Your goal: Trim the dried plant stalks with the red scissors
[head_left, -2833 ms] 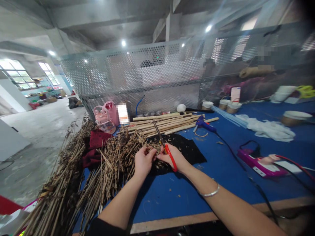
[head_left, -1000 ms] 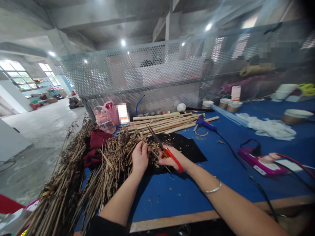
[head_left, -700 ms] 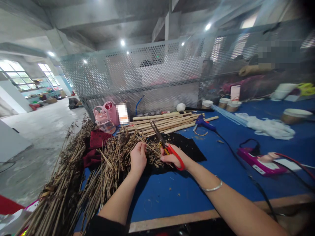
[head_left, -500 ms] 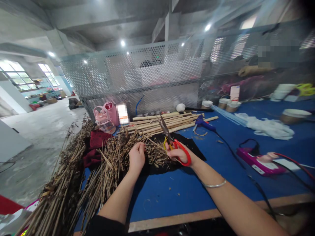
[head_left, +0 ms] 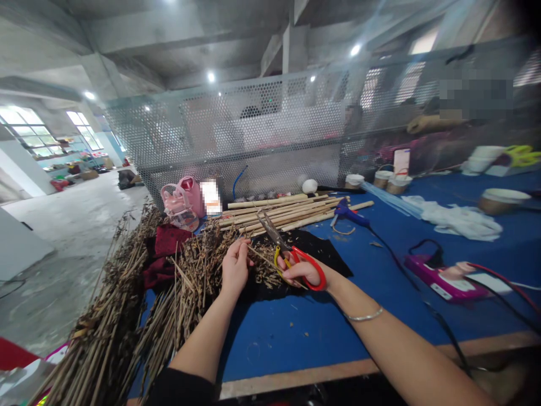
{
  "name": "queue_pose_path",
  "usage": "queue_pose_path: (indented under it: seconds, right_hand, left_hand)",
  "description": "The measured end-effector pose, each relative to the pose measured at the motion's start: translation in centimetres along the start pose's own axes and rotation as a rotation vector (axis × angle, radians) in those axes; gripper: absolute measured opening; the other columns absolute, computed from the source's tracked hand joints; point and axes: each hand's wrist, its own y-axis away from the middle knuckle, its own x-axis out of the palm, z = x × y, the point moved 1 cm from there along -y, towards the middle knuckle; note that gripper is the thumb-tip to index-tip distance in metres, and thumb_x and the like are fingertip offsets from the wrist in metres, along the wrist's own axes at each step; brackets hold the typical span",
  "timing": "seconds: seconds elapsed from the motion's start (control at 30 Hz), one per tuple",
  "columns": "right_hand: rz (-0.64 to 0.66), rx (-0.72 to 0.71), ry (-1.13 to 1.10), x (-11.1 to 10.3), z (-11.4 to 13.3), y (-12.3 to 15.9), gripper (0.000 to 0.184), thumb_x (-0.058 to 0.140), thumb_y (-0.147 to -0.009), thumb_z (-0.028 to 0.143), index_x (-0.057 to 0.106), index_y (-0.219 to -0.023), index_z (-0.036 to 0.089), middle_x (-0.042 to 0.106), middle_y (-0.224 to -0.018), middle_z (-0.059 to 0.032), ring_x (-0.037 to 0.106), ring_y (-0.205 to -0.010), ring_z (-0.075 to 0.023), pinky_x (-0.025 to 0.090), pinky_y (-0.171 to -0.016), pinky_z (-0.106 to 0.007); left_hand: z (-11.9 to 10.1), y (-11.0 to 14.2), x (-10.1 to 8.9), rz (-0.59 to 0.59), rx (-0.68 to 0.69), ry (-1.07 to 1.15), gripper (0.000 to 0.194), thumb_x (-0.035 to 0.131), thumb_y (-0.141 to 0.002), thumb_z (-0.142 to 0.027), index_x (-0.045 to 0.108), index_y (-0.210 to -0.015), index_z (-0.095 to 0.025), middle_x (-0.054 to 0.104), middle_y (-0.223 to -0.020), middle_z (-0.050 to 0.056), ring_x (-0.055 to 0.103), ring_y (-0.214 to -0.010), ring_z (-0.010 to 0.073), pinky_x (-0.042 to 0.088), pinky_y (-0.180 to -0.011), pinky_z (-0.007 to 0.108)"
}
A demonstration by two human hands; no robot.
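My left hand (head_left: 235,266) is closed, its thumb and forefinger pinching the upper end of a thin dried stem (head_left: 262,260). The stem slants down to my right hand (head_left: 303,272), where its lower end passes under the fingers. That hand is wrapped round a pair of scissors (head_left: 271,230) with red and yellow handles. The blades point up and left, slightly parted, above the stem. Beneath both hands, dried plant bits (head_left: 270,276) lie on a black cloth (head_left: 327,256). A heap of dried stalks (head_left: 190,276) lies left of my left hand.
Pale wooden sticks (head_left: 291,208) lie behind the hands, beside a blue glue gun (head_left: 349,213). A purple power strip (head_left: 442,279) and white gloves (head_left: 459,217) are on the right. A pink bag (head_left: 190,194) stands back left. A perforated metal screen (head_left: 236,135) borders the blue table (head_left: 304,349).
My right hand has moved slightly left and down with the scissors, and the blades lean further left. My left fingers have come to the stem's upper end.
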Motion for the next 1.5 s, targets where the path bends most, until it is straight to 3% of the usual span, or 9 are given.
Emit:
queue_pose_path:
  seconds: [0.23, 0.47, 0.67, 0.77, 0.87, 1.03, 1.13, 1.3, 1.5]
  right_hand:
    - [0.027, -0.045, 0.049, -1.7, 0.5, 0.5, 0.02, 0.052, -0.055, 0.014, 0.041, -0.07, 0.018, 0.04, -0.047, 0.009, 0.032, -0.036, -0.0041, 0.02, -0.036, -0.018]
    - [-0.079, -0.143, -0.007, -2.4, 0.5, 0.1, 0.023, 0.054, -0.054, 0.018, 0.039, -0.071, 0.019, 0.04, -0.046, 0.0089, 0.034, -0.036, -0.0053, 0.021, -0.035, -0.018]
    - [-0.191, -0.208, 0.029, -2.0, 0.5, 0.0, 0.023, 0.057, -0.057, 0.022, 0.039, -0.072, 0.02, 0.041, -0.046, 0.0085, 0.034, -0.036, -0.006, 0.023, -0.037, -0.02]
    - [-0.256, -0.231, 0.113, -1.2, 0.2, -0.1, 0.023, 0.06, -0.062, 0.026, 0.041, -0.073, 0.019, 0.045, -0.052, 0.0067, 0.038, -0.042, -0.0065, 0.027, -0.041, -0.02]
    - [-0.22, -0.207, 0.207, 0.2, 0.0, -0.1, 0.023, 0.061, -0.063, 0.03, 0.042, -0.072, 0.019, 0.044, -0.054, 0.0061, 0.039, -0.046, -0.007, 0.03, -0.044, -0.021]
    - [-0.084, -0.125, 0.395, 1.9, -0.3, -0.2, 0.025, 0.062, -0.065, 0.033, 0.043, -0.072, 0.018, 0.044, -0.056, 0.0059, 0.037, -0.046, -0.0065, 0.029, -0.043, -0.02]
    - [-0.14, -0.125, 0.485, 1.2, -0.3, -0.2, 0.028, 0.057, -0.071, 0.042, 0.044, -0.072, 0.018, 0.044, -0.056, 0.0055, 0.036, -0.047, -0.0069, 0.028, -0.044, -0.02]
    - [-0.424, -0.174, 0.856, -0.8, 0.1, 0.2, 0.032, 0.066, -0.063, 0.042, 0.052, -0.08, 0.019, 0.053, -0.072, 0.0015, 0.046, -0.063, -0.0111, 0.035, -0.057, -0.022]
    - [-0.407, -0.18, 1.022, -0.3, -0.3, 0.0, 0.033, 0.065, -0.066, 0.043, 0.053, -0.086, 0.018, 0.053, -0.082, -0.0026, 0.047, -0.073, -0.0146, 0.037, -0.064, -0.025]
  left_hand:
    - [0.0, 0.0, -0.8, -0.045, 0.018, -0.176, 0.041, 0.038, -0.081, -0.048, 0.062, -0.081, -0.014, 0.045, -0.043, -0.004, 0.043, -0.04, 0.0087, 0.032, -0.041, 0.018]
    - [0.4, 0.2, -0.1, -0.038, 0.037, -0.172, 0.046, 0.051, -0.077, -0.037, 0.05, -0.118, -0.015, 0.062, -0.079, 0.005, 0.046, -0.044, 0.0077, 0.037, -0.045, 0.021]
    - [-0.3, 0.6, -0.3, -0.123, 0.122, -0.21, 0.027, 0.051, -0.077, -0.035, 0.063, -0.088, -0.014, 0.062, -0.078, 0.007, 0.055, -0.065, 0.0131, 0.043, -0.058, 0.022]
    - [-1.0, 1.3, 0.2, -0.015, 0.053, -0.147, 0.035, 0.045, -0.079, -0.042, 0.063, -0.073, -0.013, 0.058, -0.062, 0.003, 0.052, -0.057, 0.0113, 0.041, -0.052, 0.02]
    - [-1.3, 2.0, 1.1, 0.117, -0.174, 0.152, 0.041, 0.048, -0.076, -0.047, 0.058, -0.098, -0.014, 0.06, -0.072, 0.003, 0.051, -0.05, 0.0089, 0.037, -0.04, 0.018]
    - [-1.6, 2.1, 1.4, 0.097, -0.326, 0.493, 0.039, 0.064, -0.066, -0.04, 0.057, -0.094, -0.013, 0.06, -0.073, 0.003, 0.056, -0.06, 0.0077, 0.043, -0.046, 0.015]
    - [-1.8, 2.1, 1.2, 0.138, -0.324, 0.499, 0.038, 0.065, -0.065, -0.039, 0.057, -0.091, -0.012, 0.058, -0.066, 0.001, 0.055, -0.054, 0.0069, 0.04, -0.042, 0.013]
    - [-2.0, 2.8, 1.7, 0.261, -0.338, 0.37, 0.044, 0.067, -0.062, -0.038, 0.059, -0.096, -0.011, 0.062, -0.07, 0.003, 0.055, -0.053, 0.0072, 0.044, -0.044, 0.016]
    - [-1.7, 3.2, 1.9, 0.37, -0.296, 0.255, 0.033, 0.065, -0.064, -0.039, 0.063, -0.085, -0.013, 0.059, -0.062, 0.0, 0.051, -0.047, 0.0059, 0.045, -0.044, 0.017]
